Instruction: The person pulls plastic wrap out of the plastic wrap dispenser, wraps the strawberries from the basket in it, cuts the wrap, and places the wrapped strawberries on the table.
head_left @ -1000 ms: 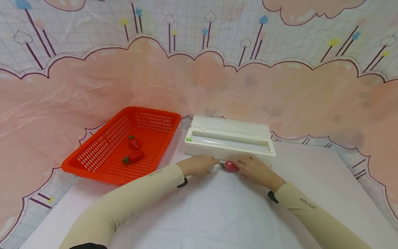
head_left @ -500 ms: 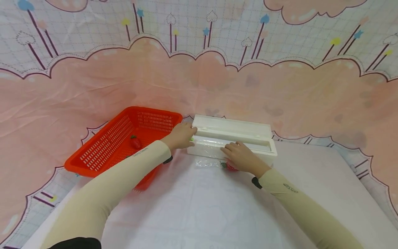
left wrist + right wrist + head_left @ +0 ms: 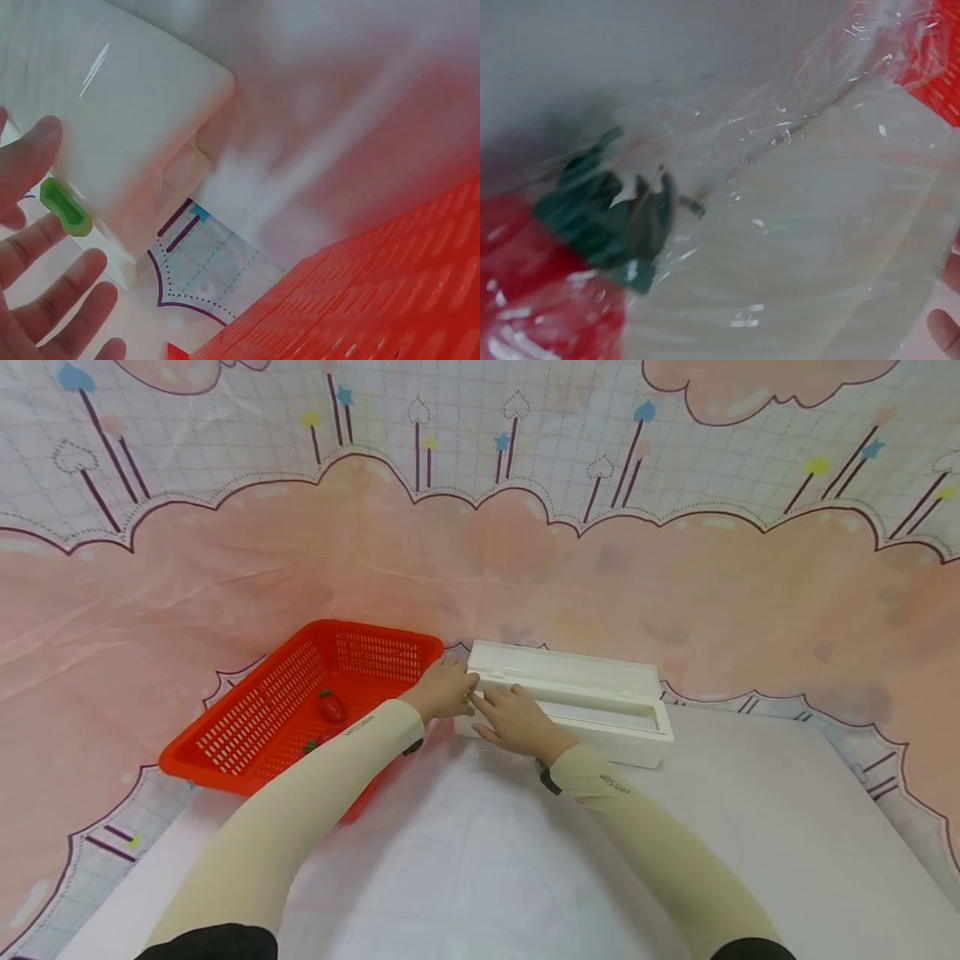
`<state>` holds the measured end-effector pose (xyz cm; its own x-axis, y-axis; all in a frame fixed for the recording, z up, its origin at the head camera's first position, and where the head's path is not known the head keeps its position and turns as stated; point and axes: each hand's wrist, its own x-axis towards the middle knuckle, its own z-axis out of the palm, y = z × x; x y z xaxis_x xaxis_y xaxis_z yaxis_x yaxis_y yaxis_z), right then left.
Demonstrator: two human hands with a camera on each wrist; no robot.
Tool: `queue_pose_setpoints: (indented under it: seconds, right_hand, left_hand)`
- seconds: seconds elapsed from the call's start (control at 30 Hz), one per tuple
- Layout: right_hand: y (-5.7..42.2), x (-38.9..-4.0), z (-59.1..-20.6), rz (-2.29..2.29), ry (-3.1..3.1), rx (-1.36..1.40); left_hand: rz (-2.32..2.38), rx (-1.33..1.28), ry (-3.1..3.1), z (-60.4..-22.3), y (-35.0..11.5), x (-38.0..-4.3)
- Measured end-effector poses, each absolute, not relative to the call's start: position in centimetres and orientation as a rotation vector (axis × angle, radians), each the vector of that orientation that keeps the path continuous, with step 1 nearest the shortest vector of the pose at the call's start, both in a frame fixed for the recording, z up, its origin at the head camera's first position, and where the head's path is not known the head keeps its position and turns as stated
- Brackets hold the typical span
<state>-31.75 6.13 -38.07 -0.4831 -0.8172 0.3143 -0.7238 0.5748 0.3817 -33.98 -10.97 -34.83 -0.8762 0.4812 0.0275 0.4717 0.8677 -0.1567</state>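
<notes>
My left hand [image 3: 444, 688] is at the left end of a white cling film dispenser [image 3: 600, 735]. In the left wrist view its fingers [image 3: 67, 292] are spread, and one fingertip touches the green slide cutter [image 3: 66, 206]. My right hand [image 3: 517, 720] reaches over the dispenser's front left, fingers extended towards the left hand. Clear cling film [image 3: 780, 202] stretches down the dispenser's front in the right wrist view. Under or in that film lies a red toy strawberry [image 3: 540, 277] with green leaves [image 3: 607, 210]; the right forearm mostly hides it in the head view.
A red plastic basket [image 3: 247, 710] stands left of the dispenser, holding a toy strawberry [image 3: 331, 706] and another [image 3: 326, 737] partly behind the left sleeve. The dispenser's lid [image 3: 562, 667] is raised at the back. A white cloth covers the table [image 3: 750, 827].
Both hands have left the strawberry. The left hand went up and left to the dispenser's end; the right hand moved onto the dispenser, then left towards the left hand.
</notes>
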Motion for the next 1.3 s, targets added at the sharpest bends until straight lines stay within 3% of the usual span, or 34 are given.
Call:
queue_pose_setpoints:
  seconds: [1.3]
  right_hand:
    - [4.9, -32.8, -41.0, -0.059, -2.125, 1.016]
  left_hand:
    - [0.071, -0.716, -2.984, -35.7, -11.3, -33.2]
